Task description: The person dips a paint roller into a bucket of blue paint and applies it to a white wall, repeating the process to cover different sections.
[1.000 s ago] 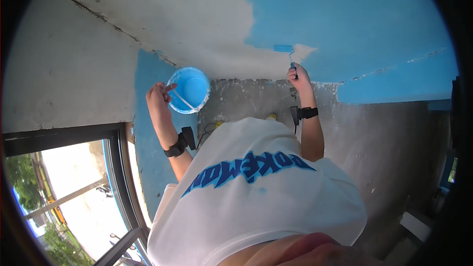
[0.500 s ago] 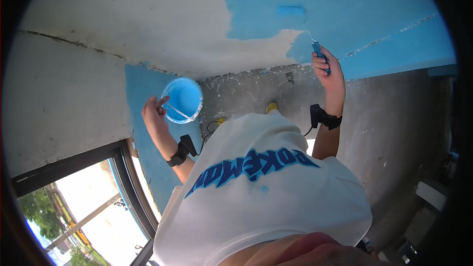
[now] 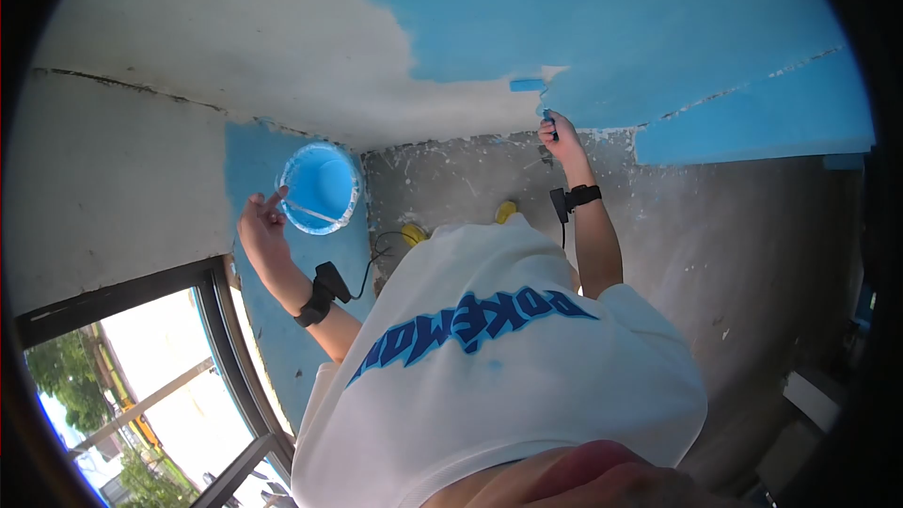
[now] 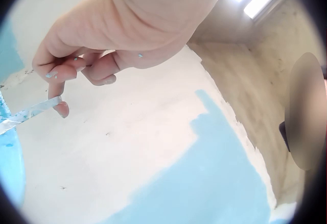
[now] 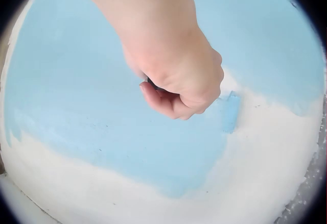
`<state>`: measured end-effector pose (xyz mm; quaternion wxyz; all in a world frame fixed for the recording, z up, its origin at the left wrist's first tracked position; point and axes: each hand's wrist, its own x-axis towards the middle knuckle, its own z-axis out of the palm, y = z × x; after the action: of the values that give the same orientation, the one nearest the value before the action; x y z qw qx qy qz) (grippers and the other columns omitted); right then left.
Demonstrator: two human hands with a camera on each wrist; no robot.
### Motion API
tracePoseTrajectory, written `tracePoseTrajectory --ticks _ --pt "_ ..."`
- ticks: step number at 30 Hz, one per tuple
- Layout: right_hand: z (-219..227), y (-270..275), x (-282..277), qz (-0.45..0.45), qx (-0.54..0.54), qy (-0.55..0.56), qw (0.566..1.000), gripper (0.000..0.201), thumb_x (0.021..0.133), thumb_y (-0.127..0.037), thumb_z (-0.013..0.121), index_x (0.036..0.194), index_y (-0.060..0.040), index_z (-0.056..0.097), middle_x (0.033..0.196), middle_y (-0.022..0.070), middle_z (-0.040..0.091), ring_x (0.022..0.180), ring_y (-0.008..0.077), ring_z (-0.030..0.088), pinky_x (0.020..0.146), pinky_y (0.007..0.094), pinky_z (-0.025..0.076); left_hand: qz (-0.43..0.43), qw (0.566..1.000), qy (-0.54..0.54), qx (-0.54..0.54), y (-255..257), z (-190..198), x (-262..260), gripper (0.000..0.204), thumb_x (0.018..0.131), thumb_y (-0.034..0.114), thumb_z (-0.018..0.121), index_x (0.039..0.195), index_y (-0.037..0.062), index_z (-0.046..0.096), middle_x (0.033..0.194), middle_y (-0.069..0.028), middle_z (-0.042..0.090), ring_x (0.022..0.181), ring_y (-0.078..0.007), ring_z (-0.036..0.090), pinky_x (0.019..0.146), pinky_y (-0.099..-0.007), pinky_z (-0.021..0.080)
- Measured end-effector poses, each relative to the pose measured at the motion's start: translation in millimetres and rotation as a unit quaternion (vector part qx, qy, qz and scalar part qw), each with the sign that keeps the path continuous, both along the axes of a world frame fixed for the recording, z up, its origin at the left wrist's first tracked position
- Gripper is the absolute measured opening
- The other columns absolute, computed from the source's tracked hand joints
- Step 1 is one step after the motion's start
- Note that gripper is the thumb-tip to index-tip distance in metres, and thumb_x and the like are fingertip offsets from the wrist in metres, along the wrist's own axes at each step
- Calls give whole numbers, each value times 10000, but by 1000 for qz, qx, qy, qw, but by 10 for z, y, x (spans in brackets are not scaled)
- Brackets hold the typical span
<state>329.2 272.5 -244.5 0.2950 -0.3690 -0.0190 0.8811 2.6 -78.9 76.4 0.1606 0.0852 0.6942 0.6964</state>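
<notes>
A blue bucket (image 3: 356, 186) with a paint-smeared rim and blue paint inside hangs at the left. Its pale handle (image 4: 33, 110) is hooked over a bent finger of my left hand (image 3: 263, 230), and small blue paint spots show on those fingers. My right hand (image 3: 562, 139) grips a small paint roller by its dark handle, mostly hidden by the fist in the right wrist view. The blue roller head (image 5: 231, 112) lies at the wall, over the border between blue paint (image 3: 658, 28) and the bare whitish strip (image 3: 451, 103) below it.
A grey, paint-speckled floor (image 3: 451, 169) meets the wall below the bare strip. Yellow shoes (image 3: 414, 234) stand on it, with a black cable (image 3: 381, 249) hanging nearby. A dark-framed window (image 3: 216, 320) is at the lower left, beside a partly blue side wall (image 3: 254, 150).
The roller rose onto the blue area half a second ago, and is now back down at the paint's lower edge. The bucket and left hand appear farther left as the head view shifts.
</notes>
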Motion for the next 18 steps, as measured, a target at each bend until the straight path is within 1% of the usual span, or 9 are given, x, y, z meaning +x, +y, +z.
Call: tracePoseTrajectory --ticks 3,5,6,7,10,13,16,17,18 --pt "3 19 109 0 -38 67 997 227 990 -188 424 794 -75 401 612 -52 392 463 25 386 379 191 285 13 1000 -4 8 46 48 43 169 903 141 450 784 44 521 647 -76 511 872 -251 659 544 -250 324" --pt "170 93 284 23 -34 128 991 236 989 -185 424 792 -56 405 612 -51 395 458 19 383 373 177 284 14 1000 3 11 69 61 73 161 904 140 450 794 45 522 652 -87 527 871 -253 658 540 -250 325" --pt "357 86 380 20 -15 115 993 242 988 -187 428 817 -15 428 615 -49 400 456 17 387 362 173 288 11 1000 -2 7 82 61 73 163 906 138 450 791 49 522 654 -100 540 869 -255 658 536 -247 325" --pt "501 66 474 13 -18 115 993 242 988 -187 428 817 -15 428 615 -49 400 456 17 387 362 173 288 8 1000 -7 4 83 58 58 164 909 137 450 787 53 523 656 -113 553 868 -257 658 532 -244 326" --pt "928 8 742 15 -17 161 987 255 988 -195 434 890 39 457 627 -42 416 459 22 404 349 191 297 5 999 -43 4 49 -26 -57 165 908 129 444 780 58 521 672 -146 584 861 -250 657 526 -236 329" --pt "1382 -49 840 21 -1 189 982 251 985 -216 452 873 9 449 623 -40 410 463 26 393 367 186 287 4 999 -50 4 18 -64 -115 168 906 126 440 772 60 517 683 -171 604 872 -234 653 525 -232 334" --pt "1368 -90 630 38 4 172 984 253 988 -223 445 877 5 453 624 -41 410 467 27 395 372 190 288 10 999 -50 -14 33 -19 -72 172 906 125 436 765 65 516 705 -171 615 878 -226 653 523 -233 334" --pt "1248 -116 529 45 6 173 984 253 988 -223 445 877 5 453 624 -41 410 467 27 395 372 190 288 17 999 -48 -11 13 -22 -55 172 906 125 436 765 65 516 705 -171 615 878 -226 653 523 -233 334" --pt "1077 -120 394 59 24 123 990 252 988 -225 444 880 2 454 623 -42 409 468 29 392 376 194 289 -6 997 -83 8 15 -15 -48 172 903 129 441 759 69 513 687 -135 593 885 -225 653 531 -234 336"
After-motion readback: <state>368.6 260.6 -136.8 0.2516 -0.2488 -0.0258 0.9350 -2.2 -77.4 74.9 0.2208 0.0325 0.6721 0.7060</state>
